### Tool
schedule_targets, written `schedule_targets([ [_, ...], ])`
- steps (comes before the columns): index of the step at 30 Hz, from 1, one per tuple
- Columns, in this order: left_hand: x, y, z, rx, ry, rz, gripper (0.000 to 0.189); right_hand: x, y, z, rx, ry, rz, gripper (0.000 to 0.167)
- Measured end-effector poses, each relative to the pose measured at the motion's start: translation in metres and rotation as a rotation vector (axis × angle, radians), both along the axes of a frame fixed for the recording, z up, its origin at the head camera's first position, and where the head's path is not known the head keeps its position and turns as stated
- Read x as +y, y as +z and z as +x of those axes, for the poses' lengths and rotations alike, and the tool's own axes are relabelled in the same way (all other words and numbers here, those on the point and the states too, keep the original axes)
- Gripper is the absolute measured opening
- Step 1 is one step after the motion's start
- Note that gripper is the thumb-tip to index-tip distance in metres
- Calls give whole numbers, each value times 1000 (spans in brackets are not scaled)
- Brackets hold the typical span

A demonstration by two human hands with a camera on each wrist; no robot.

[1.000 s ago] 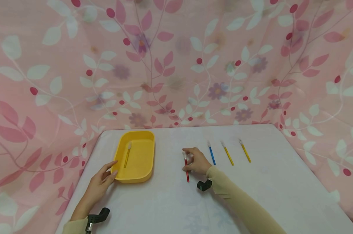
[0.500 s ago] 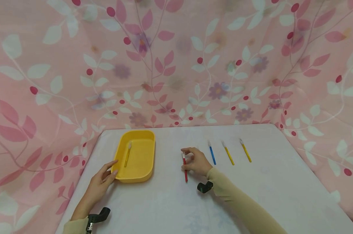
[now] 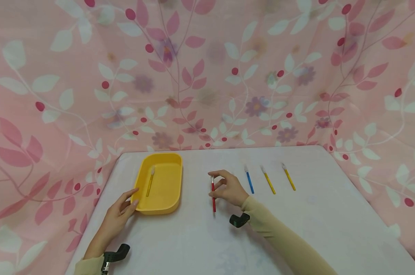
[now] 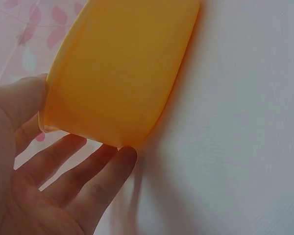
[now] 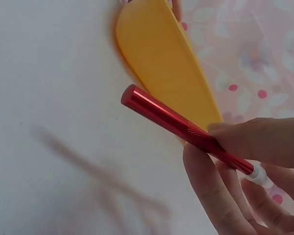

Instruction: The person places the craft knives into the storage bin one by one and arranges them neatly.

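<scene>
Pink flowered cloth (image 3: pixel 207 76) behind a pale bench (image 3: pixel 180 244), with a red pen (image 5: pixel 161 115) held above it

The cloth, printed with pale and pink leaves, hangs behind the bench and down both its sides. On the bench, to the left, stands a yellow tray (image 3: pixel 167 187) with rounded corners. The left hand (image 3: pixel 116 219) holds the tray by its near left corner, thumb and fingers against the rim and wall.

To the right of the tray and apart from it, the right hand (image 3: pixel 230 190) has a narrow grip, pinching the red pen between thumb and fingers. The pen's clear end points away from the person, and in the right wrist view its shadow falls on the bench, apart from it.

Inside the tray, a yellow pen (image 3: pixel 149 185) lies nearer the left wall. Beyond the right hand, a blue pen (image 3: pixel 250 182), a second yellow pen (image 3: pixel 269 182) and a third yellow pen (image 3: pixel 288 179) lie in a spaced row, each slightly slanted, clear ends pointing away. A dark device sits at each wrist, by the beige sleeves (image 3: pixel 283 240).
</scene>
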State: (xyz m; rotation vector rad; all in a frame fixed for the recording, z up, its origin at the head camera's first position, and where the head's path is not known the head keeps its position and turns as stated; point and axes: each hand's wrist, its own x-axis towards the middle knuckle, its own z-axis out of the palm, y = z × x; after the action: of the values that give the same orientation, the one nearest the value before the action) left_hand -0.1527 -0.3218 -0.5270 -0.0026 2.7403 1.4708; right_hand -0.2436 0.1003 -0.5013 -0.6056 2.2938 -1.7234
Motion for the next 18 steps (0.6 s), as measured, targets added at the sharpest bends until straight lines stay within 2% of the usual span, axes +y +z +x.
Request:
schedule_targets([
  [8, 0, 0, 0, -2, 4, -6, 60, -5, 11, 3, 3, 38, -48, 71],
  [18, 1, 1, -1, -10, 2, 3, 61, -20, 27, 5, -10, 24, -75, 75],
])
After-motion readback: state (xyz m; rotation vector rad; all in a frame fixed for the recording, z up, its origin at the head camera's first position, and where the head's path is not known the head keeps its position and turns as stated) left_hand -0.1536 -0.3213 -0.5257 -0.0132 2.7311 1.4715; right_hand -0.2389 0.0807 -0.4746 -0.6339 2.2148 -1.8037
